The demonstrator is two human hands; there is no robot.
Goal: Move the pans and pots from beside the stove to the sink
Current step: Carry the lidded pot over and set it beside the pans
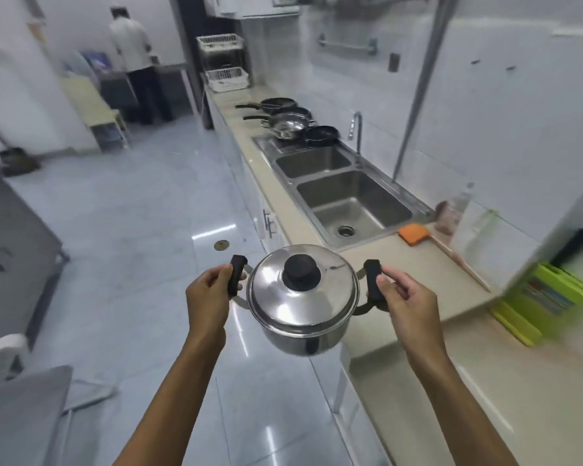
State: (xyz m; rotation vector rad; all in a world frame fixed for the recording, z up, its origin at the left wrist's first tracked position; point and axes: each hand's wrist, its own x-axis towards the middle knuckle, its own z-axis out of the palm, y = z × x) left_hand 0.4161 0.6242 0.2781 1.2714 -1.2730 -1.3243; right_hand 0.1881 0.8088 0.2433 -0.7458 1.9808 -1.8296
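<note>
One lidded pot (302, 299) held by two hands, four pans (292, 121) beyond.

Both hands carry a lidded steel pot (302, 302) above the floor beside the table (418, 264) — the left hand (209, 297) and right hand (406, 301) each grip a black side handle. Ahead lies the double sink (347, 196); beyond it sit what look like three dark pans (278, 103) and a steel pan (288, 124) — blurred.
</note>
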